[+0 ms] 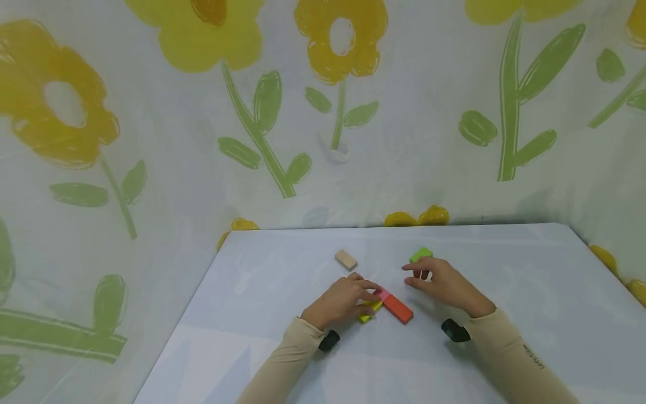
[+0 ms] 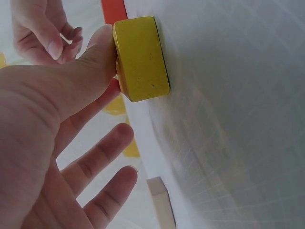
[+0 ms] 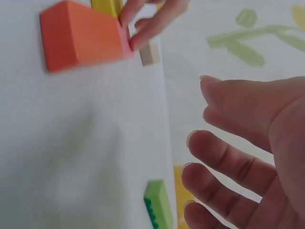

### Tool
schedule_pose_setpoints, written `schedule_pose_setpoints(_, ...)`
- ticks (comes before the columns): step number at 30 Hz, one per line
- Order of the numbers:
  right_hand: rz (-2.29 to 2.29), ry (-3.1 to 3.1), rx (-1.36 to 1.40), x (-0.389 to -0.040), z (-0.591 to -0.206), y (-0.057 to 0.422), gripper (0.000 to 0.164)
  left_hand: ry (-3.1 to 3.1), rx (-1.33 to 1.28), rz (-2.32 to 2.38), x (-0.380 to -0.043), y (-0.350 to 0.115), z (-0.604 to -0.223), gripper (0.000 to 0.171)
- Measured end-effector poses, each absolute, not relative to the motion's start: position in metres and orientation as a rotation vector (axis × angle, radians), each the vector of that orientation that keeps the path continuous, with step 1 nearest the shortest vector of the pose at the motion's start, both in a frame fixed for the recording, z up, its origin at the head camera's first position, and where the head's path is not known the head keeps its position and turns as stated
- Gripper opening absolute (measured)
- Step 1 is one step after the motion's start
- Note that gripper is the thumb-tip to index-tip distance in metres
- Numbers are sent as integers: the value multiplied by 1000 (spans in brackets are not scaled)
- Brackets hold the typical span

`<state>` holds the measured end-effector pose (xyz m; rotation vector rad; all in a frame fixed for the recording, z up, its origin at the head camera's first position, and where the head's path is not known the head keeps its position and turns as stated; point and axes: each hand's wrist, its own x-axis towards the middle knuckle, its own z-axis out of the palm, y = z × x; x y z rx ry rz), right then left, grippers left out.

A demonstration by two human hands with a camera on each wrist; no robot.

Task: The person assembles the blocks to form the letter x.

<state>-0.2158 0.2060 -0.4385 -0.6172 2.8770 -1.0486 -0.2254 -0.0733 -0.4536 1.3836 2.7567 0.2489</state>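
Observation:
My left hand [image 1: 340, 300] grips a yellow block [image 2: 143, 59] lying on the table. The thumb is at the block's near side, and the index finger reaches beyond it to a small pink block [image 1: 382, 294]. The other fingers are spread apart from the blocks. Against the pink block sits the end of a longer red-orange block [image 1: 398, 309], angled toward the front right. My right hand [image 1: 444, 283] hovers above the table to the right, fingers loosely bent and holding nothing. Just beyond it lies a green block [image 1: 421, 254], its lower edge partly covered by the fingers in the head view.
Farther back on the white table [image 1: 242, 292] lies a plain wooden block [image 1: 346, 259]. A pale cloth [image 1: 404, 140] printed with yellow flowers hangs behind the table's back edge. Dark wrist cameras sit under both sleeves.

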Motion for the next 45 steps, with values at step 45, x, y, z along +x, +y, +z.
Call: schedule_pose_setpoints(45,-465,2949,-710,-286,-437,248,44,2743,1345,260,-222,-74,-453,37)
